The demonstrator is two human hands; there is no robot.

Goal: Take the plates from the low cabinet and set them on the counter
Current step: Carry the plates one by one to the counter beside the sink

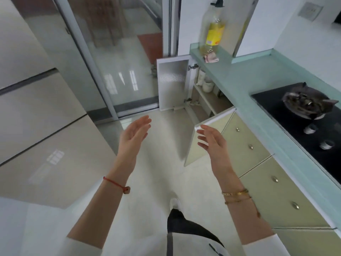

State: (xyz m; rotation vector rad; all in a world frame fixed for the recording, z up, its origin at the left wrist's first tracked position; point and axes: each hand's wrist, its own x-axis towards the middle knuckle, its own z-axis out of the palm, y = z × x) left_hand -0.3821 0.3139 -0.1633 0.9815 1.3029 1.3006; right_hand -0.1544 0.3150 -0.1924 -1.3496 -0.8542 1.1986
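Note:
The low cabinet (206, 100) under the pale green counter (245, 74) stands with both doors swung out: a far white door (172, 82) and a near cream door (208, 133). White crockery (207, 84) shows on its upper shelf; I cannot make out single plates. My left hand (134, 137) is held out over the floor, palm turned inward, fingers apart, holding nothing. My right hand (212, 141) hovers in front of the near door's edge, fingers spread, empty. Both hands are apart from the cabinet's inside.
A tall oil bottle (212, 32) and a small pink thing (211, 58) stand at the counter's far end. A black hob (302, 126) carries a wok (306, 104) at right. Drawers with metal knobs (258, 159) run below. A glass sliding door (114, 67) is ahead, a fridge (42, 122) at left.

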